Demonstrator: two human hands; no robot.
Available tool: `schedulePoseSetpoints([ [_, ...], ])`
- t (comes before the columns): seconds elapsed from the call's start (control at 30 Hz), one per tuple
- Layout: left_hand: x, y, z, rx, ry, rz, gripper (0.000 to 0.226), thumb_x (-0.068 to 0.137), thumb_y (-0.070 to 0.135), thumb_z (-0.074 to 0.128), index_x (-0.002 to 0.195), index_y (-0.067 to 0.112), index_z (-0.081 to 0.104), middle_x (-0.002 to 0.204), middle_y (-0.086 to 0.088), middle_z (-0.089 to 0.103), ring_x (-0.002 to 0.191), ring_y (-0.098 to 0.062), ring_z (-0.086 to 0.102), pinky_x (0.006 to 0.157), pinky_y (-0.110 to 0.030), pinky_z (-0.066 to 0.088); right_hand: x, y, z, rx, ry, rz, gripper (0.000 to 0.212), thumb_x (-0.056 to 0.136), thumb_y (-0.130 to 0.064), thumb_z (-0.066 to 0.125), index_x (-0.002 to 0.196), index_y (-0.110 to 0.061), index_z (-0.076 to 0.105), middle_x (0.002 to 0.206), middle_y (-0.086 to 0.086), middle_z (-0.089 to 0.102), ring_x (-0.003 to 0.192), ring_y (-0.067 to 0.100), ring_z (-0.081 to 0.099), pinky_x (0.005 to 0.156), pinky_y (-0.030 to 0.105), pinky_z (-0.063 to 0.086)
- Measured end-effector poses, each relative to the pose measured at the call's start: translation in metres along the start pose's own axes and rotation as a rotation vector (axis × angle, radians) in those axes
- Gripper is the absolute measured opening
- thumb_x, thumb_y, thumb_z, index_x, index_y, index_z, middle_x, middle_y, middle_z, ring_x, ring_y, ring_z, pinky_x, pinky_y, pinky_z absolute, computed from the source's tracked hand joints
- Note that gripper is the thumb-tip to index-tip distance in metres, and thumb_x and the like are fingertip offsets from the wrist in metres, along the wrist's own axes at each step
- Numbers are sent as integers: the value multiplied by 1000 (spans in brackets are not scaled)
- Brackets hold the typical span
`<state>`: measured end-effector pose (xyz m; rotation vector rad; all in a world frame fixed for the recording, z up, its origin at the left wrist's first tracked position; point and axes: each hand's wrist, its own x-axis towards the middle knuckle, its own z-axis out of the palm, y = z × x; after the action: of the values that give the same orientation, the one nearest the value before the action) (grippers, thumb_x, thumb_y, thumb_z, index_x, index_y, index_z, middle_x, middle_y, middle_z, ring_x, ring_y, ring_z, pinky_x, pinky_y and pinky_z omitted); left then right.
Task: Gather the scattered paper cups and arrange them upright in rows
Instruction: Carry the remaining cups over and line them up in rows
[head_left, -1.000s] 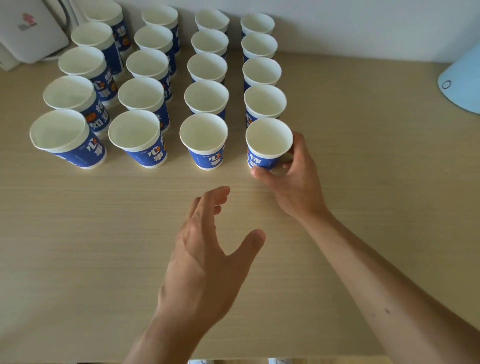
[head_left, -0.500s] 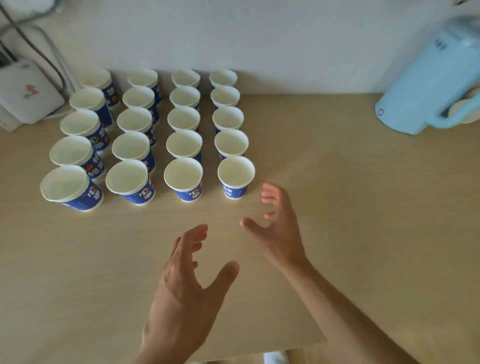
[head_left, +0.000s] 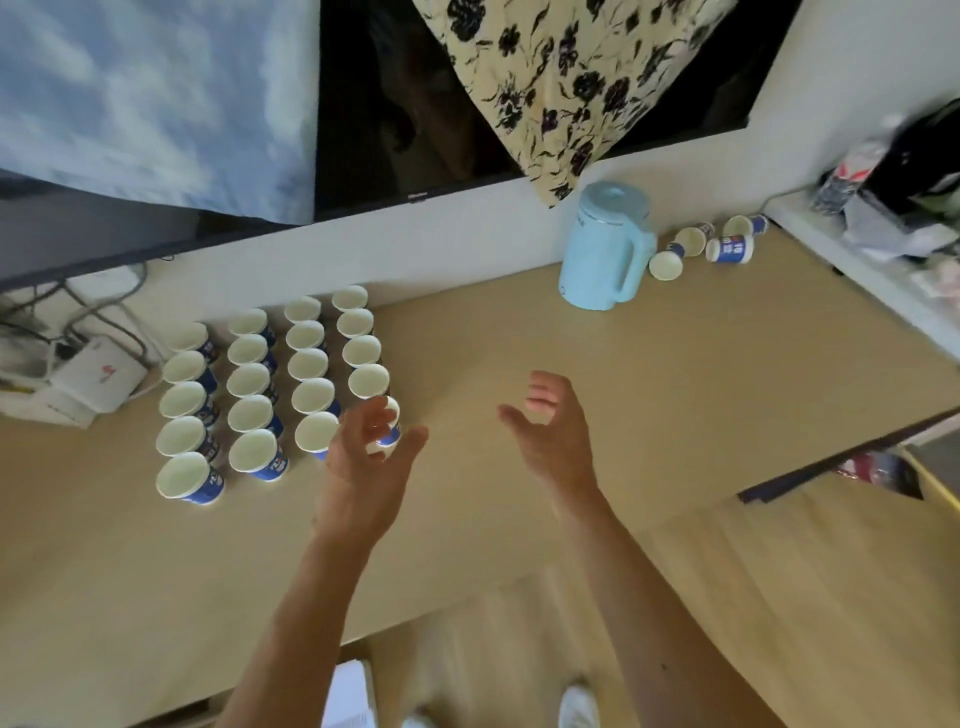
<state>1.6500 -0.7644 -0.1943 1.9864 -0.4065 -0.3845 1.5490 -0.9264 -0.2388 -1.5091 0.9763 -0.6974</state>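
left hand (head_left: 371, 452), right hand (head_left: 553, 431): spread, empty | we take tipped cups (head_left: 730, 248) from the kettle (head_left: 605, 249) handle side (hold walls lightly) | extend rows (head_left: 249, 410) on its opposite side

Nothing legible. White characters on the blue bands of the upright cups (head_left: 191, 478), left of the left hand (head_left: 363, 457), are blurred. Same on the fallen cup (head_left: 730, 248), far beyond the right hand (head_left: 550, 431). Red logo on the white box (head_left: 98, 374) and tiny mark on the screen bezel (head_left: 415, 196) are unreadable.

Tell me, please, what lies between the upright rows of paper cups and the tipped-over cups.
Head view: bare tabletop, then the light blue kettle, standing beside the tipped-over cups.
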Motion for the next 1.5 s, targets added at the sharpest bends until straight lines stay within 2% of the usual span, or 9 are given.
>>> schedulePoseSetpoints([
  [0.1,-19,32,32,-39,-9,25,33,86,28,75,115,29,58,115,6,66,109,-13,62,88,-25,45,2,-16,-47,36,5,0,48,83,-13,83,126,-12,61,123,8,64,109,19,64,92,28,51],
  [0.27,-43,67,91,-98,-23,76,38,86,30,76,120,25,61,112,9,68,108,-11,64,84,-24,45,7,-19,-118,54,-5,6,41,84,-16,82,121,-13,64,120,6,66,108,18,65,97,34,53],
  [0.5,-61,103,175,-109,-105,136,38,87,28,75,122,21,63,112,6,70,107,-10,65,76,-13,43,26,-3,-207,59,4,22,34,86,-14,80,116,-8,66,111,5,69,93,4,65,76,7,48],
  [0.9,-17,152,347,-93,-303,146,33,86,32,75,116,25,65,109,12,69,104,-5,65,70,-4,43,125,44,-317,9,86,114,27,87,-14,79,111,-12,68,105,3,72,92,3,68,77,10,49],
  [1.03,17,167,412,-130,-335,94,26,86,35,74,110,32,63,109,15,68,105,-2,64,69,-6,43,185,63,-348,-39,94,149,27,86,-8,80,110,-6,67,105,11,72,93,16,69,79,16,51],
  [1.13,35,184,446,-149,-342,45,27,87,35,73,111,30,64,110,16,67,105,-2,64,67,-4,41,222,67,-371,-87,66,166,29,86,-7,80,111,-4,66,105,13,72,90,13,69,75,10,51],
  [1.23,56,203,471,-156,-333,12,30,87,34,73,115,26,64,112,13,67,107,-6,64,73,-11,43,263,63,-387,-102,41,173,31,87,-9,79,115,-4,66,105,12,72,91,13,69,74,10,51],
  [1.4,86,220,501,-148,-249,-53,32,88,32,73,117,22,64,115,8,67,108,-9,64,79,-17,46,331,65,-390,-222,-118,145,31,87,-17,79,115,-17,65,102,0,70,87,3,67,69,7,48],
  [1.5,91,222,519,-134,-210,-95,31,88,31,73,117,23,63,115,8,66,108,-9,63,82,-22,51,377,70,-381,-315,-243,102,36,85,-22,80,117,-19,63,106,-2,68,92,10,67,77,16,52],
])
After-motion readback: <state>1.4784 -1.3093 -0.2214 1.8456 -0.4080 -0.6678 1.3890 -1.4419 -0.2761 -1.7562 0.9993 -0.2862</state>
